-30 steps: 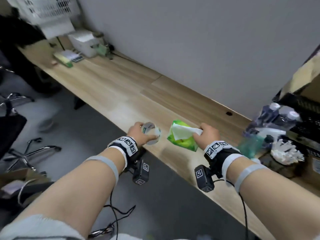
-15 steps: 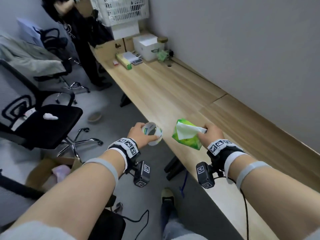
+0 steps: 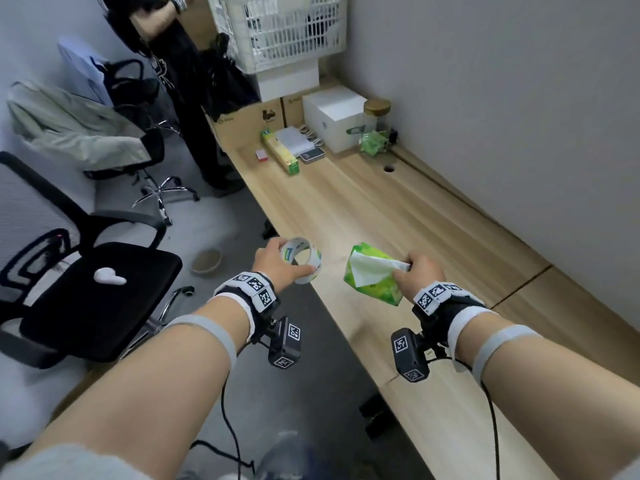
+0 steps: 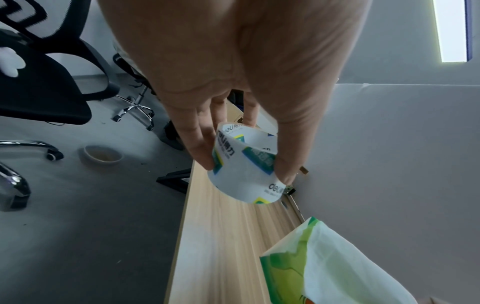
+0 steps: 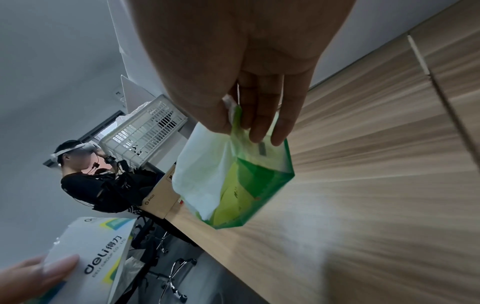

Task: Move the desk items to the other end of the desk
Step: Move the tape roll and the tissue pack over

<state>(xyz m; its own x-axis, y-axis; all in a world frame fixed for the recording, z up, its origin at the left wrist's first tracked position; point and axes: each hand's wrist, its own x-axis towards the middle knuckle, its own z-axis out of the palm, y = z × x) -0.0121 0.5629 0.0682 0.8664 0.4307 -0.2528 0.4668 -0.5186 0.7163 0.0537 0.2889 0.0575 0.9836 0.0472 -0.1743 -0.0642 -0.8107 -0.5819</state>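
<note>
Head view: left hand (image 3: 277,263) holds a tape roll (image 3: 300,259) in the air over the near edge of the counter (image 3: 363,209), the roll's open hole facing up toward the camera; fingers curled round its rim. Right hand (image 3: 417,277) pinches a green tissue pack (image 3: 372,280) above the counter, long axis slanting down toward the person, white tissue showing at the top. Far end: white box (image 3: 334,116), green carton (image 3: 280,152), basket (image 3: 280,29)

Left wrist view: fingers (image 4: 200,142) and thumb clamped on opposite sides of the tape roll (image 4: 246,166); "deli" printed on its inner liner

Right wrist view: thumb and fingers (image 5: 262,115) closed on the tissue pack (image 5: 241,179) by its top edge; "deli GROUP CO., LTD" legible on the tape roll (image 5: 98,253)
</note>
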